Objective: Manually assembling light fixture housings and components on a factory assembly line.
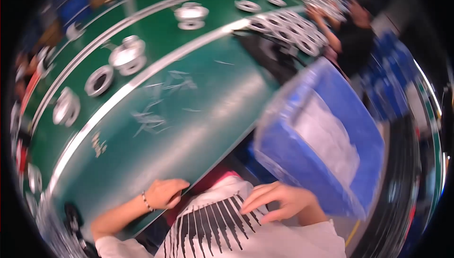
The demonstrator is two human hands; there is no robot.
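Note:
My left hand (165, 193) is at the near edge of the green work table (213, 130), a beaded bracelet on its wrist. Its fingers are loosely bent, the thumb sits apart from them, and I see nothing in it. In front of my striped shirt, my right hand (279, 201) has its fingers spread and is empty. Just beyond it stands a large blue bin (283, 151) with a clear plastic liner and a whitish sheet or bag (326, 137) inside. Thin clear plastic strips (151, 118) lie scattered on the table, and a few small pale bits (98, 144) lie at its left.
A curved green conveyor (161, 35) carries silvery round metal parts (127, 57) past the table's far side. Many ring-shaped parts (283, 26) are laid out at the far right, where a co-worker (354, 35) in black handles some. Blue crates (388, 78) are stacked behind that person.

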